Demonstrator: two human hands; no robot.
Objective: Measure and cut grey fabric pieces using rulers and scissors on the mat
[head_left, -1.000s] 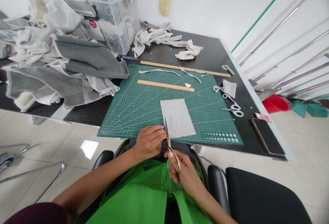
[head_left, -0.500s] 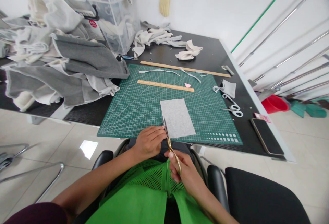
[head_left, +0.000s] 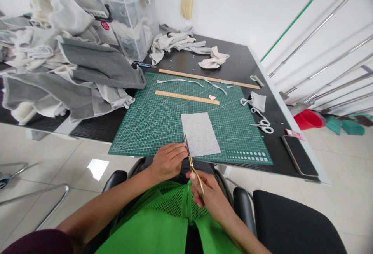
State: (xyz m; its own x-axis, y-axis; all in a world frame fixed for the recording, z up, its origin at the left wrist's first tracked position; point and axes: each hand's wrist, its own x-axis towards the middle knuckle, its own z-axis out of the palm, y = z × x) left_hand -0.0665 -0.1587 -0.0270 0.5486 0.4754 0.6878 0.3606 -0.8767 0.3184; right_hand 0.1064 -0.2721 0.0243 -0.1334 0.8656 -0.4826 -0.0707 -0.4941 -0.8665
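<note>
A pale grey piece of cloth (head_left: pixel 201 133), roughly rectangular, lies flat near the front edge of the green cutting mat (head_left: pixel 140 129). Gold-handled scissors (head_left: pixel 191 163) are in my right hand (head_left: pixel 208 190), its fingers through and around the handles. Their blades point away from me along the cloth's left edge, close together. My left hand (head_left: pixel 170 161) is closed beside the blades, fingertips pinching at the cloth's lower left edge. A thin sliver of cloth shows by the blades; the rest of that grip is hidden under the fingers.
Two wooden rulers (head_left: pixel 186 97) and thin cloth strips (head_left: pixel 179 80) lie across the mat. White-handled scissors (head_left: pixel 265 126) and a phone (head_left: pixel 298 155) are at right. Heaped grey cloth (head_left: pixel 99 67) and a clear plastic box (head_left: pixel 136 24) stand at left.
The whole view has shifted slightly, with things on the right sliding a little left. Both hands, the scissors and the cloth keep nearly the same arrangement.
</note>
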